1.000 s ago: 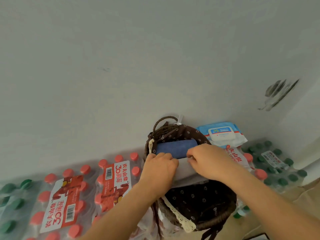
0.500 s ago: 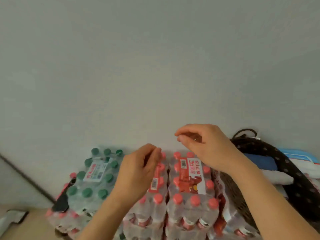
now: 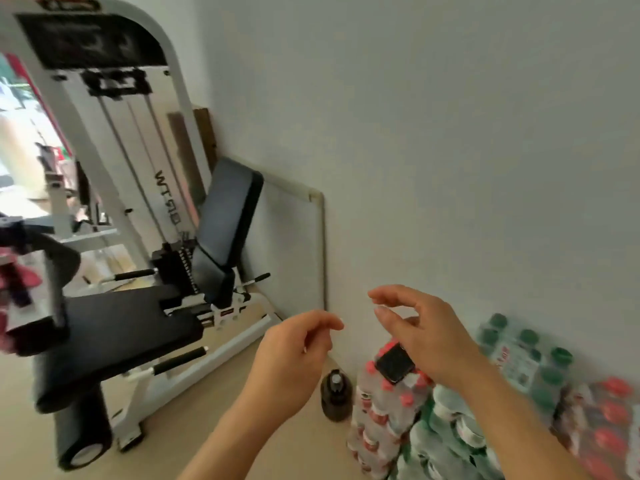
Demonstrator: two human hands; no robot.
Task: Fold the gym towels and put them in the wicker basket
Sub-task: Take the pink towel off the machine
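Fingers (image 3: 394, 294) loosely curled and holding nothing, the left hand (image 3: 294, 358) and right hand (image 3: 422, 337) hover apart near shrink-wrapped packs of red-capped plastic water bottles (image 3: 388, 410); towels and wicker basket cannot be seen.

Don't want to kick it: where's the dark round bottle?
Head view, lower centre: the dark round bottle stands on the floor, left of the red-capped bottle pack.
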